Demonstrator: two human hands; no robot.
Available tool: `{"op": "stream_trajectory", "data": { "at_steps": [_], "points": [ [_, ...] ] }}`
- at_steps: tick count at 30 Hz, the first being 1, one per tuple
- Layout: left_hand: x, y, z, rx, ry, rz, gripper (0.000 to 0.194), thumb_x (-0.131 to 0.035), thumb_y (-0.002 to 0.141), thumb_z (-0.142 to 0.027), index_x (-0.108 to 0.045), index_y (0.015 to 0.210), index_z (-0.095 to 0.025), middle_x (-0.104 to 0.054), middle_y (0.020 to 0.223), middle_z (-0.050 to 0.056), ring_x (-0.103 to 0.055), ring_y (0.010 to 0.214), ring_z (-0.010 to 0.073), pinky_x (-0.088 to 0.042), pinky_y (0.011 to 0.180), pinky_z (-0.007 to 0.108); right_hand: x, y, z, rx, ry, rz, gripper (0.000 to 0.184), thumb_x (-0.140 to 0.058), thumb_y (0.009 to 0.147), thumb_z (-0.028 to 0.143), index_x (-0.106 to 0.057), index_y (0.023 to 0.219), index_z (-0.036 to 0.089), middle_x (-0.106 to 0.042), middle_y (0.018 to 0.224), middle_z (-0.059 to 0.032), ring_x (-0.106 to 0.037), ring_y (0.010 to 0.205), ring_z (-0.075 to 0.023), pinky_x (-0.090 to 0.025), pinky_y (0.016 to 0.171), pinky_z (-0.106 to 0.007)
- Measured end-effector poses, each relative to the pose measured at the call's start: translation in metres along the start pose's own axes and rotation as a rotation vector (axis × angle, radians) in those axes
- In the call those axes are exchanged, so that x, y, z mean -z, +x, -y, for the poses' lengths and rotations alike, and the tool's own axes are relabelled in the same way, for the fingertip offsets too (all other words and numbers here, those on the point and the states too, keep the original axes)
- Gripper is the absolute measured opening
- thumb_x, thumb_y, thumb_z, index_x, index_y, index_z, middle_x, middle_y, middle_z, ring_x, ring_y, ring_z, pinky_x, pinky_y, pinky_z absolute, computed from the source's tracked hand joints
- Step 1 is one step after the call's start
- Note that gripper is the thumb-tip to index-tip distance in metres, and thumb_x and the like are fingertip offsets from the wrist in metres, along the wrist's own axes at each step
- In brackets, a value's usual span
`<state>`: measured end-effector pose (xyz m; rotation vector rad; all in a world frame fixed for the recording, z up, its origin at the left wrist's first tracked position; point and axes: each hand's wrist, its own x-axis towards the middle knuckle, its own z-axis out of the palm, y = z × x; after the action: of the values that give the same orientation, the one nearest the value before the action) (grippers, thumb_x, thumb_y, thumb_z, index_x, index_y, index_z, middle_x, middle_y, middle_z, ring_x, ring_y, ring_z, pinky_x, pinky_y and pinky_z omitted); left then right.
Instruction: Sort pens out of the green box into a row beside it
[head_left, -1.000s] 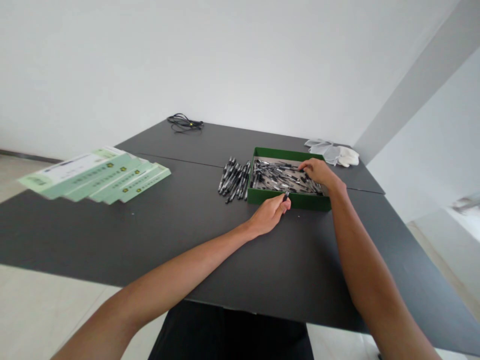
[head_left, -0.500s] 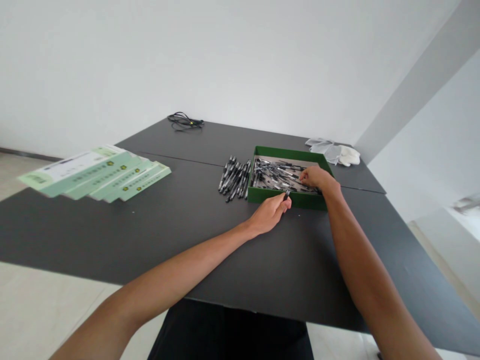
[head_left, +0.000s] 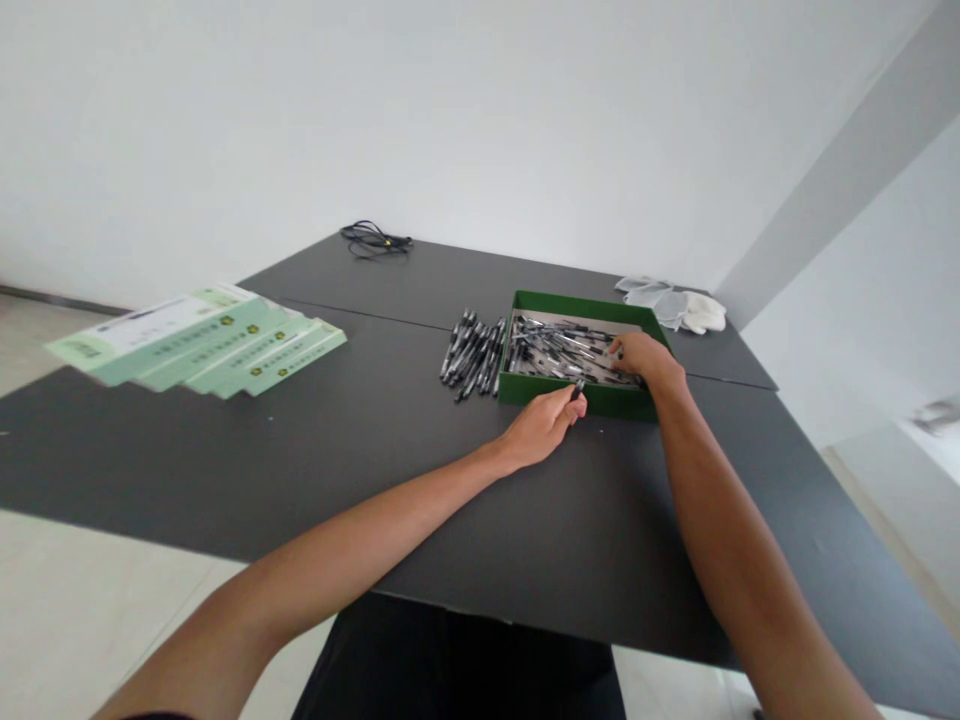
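Note:
My left hand [head_left: 541,428] is closed in front of the green box, wrapped round a pen [head_left: 577,390] whose dark, clear-tipped end sticks out by the thumb. The rest of that pen is hidden in the palm. Inside the right part of the green box [head_left: 555,393], my right hand [head_left: 643,358] reaches down with curled fingers among many loose black-and-clear pens [head_left: 559,345]. What its fingertips pinch, if anything, cannot be made out. Just left of the box lies a pile of similar pens [head_left: 474,355], roughly lined up side by side.
On the left of the dark table [head_left: 337,430], a fanned stack of flat green-and-white cardboard pieces [head_left: 202,345] lies tilted. A coiled black cable [head_left: 375,240] is at the back. White gloves [head_left: 697,312] rest behind the box at the right, near the wall.
My right hand has drawn slightly nearer and lower inside the box, its fingers shifting to the right among the pens. The left hand keeps its hold on the pen. The view has shifted slightly.

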<state>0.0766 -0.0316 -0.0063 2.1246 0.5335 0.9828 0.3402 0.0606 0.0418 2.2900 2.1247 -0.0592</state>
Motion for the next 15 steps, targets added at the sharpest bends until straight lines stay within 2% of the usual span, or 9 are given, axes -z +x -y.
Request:
{"op": "stream_trajectory", "data": {
  "at_steps": [7, 12, 15],
  "points": [
    [0.0002, 0.0000, -0.0010, 0.027, 0.010, 0.006, 0.058, -0.023, 0.109, -0.064, -0.055, 0.093, -0.018, -0.060, 0.087, 0.004, -0.056, 0.082, 0.0174, -0.044, 0.081, 0.030, 0.0035, -0.0029, 0.0043, -0.077, 0.043, 0.078, 0.015, -0.077, 0.081, 0.019, -0.083, 0.095, 0.023, -0.080, 0.107, -0.0122, -0.073, 0.109, -0.0282, -0.055, 0.091, -0.032],
    [0.0001, 0.0001, -0.0002, 0.013, -0.002, 0.000, 0.055, -0.024, 0.109, -0.062, -0.055, 0.093, -0.018, -0.060, 0.087, 0.004, -0.056, 0.082, 0.0171, -0.043, 0.082, 0.030, 0.0041, -0.0043, 0.0055, -0.106, 0.034, 0.024, 0.022, -0.081, 0.079, 0.020, -0.082, 0.101, 0.021, -0.078, 0.110, -0.0170, -0.072, 0.111, -0.0321, -0.056, 0.092, -0.036],
    [0.0003, 0.0002, -0.0004, 0.020, 0.005, 0.001, 0.056, -0.024, 0.109, -0.062, -0.055, 0.093, -0.018, -0.061, 0.088, 0.004, -0.056, 0.082, 0.0173, -0.044, 0.082, 0.030, 0.0033, -0.0040, 0.0025, -0.095, 0.066, 0.013, 0.022, -0.080, 0.079, 0.018, -0.082, 0.100, 0.016, -0.077, 0.105, -0.0222, -0.073, 0.108, -0.0359, -0.056, 0.092, -0.040]
  ]
}}
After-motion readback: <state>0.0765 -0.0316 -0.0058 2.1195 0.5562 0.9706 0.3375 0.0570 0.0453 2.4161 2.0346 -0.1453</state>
